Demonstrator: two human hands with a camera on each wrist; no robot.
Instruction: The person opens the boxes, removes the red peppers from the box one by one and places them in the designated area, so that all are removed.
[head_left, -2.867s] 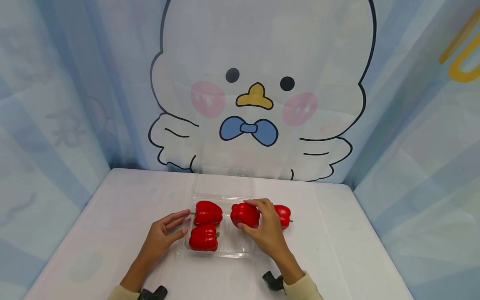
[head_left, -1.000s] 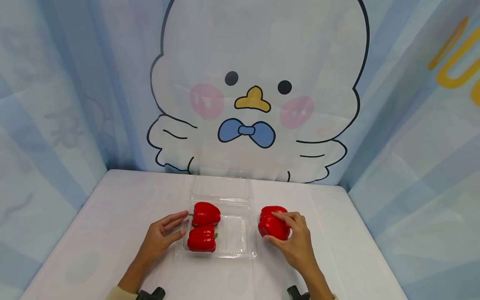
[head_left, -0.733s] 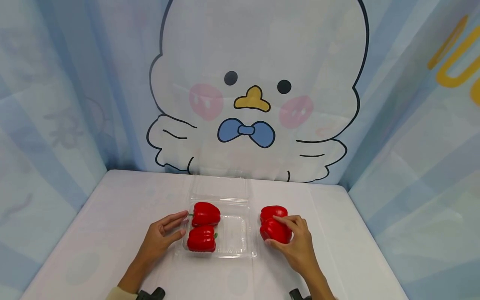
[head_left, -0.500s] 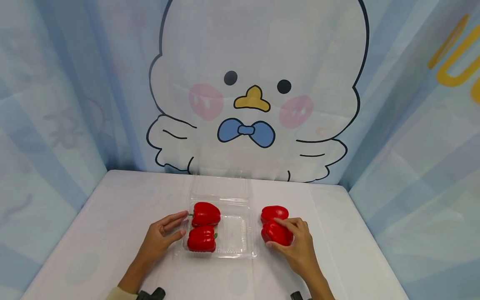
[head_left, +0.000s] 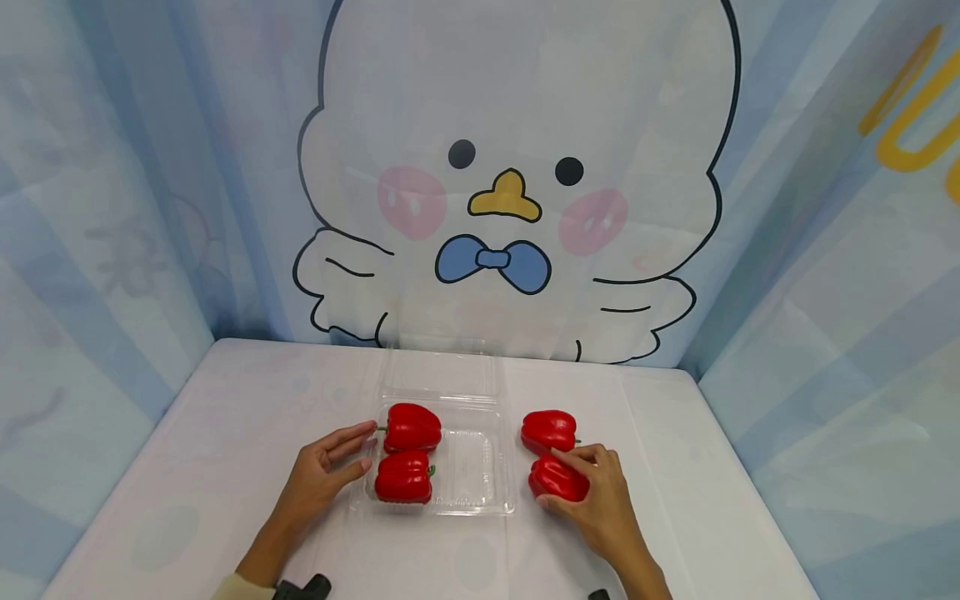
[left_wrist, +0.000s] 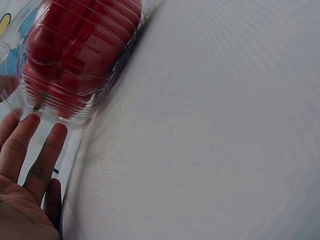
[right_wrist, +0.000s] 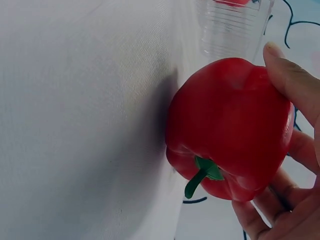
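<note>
Right hand [head_left: 600,504] grips front red bell pepper [head_left: 557,481], right of clear plastic clamshell [head_left: 474,471]. Another red bell pepper [head_left: 549,431] lies just behind it on desk [head_left: 697,500]. Left hand [head_left: 324,475] released, fingertips at clamshell's left edge; stacked pair of red bell peppers [head_left: 412,429] inside, left half.

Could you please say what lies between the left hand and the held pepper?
The box holding two peppers, then a strip of table, in the head view.

Container [head_left: 468,479], red pepper [head_left: 548,430] on white table [head_left: 690,508]
</note>
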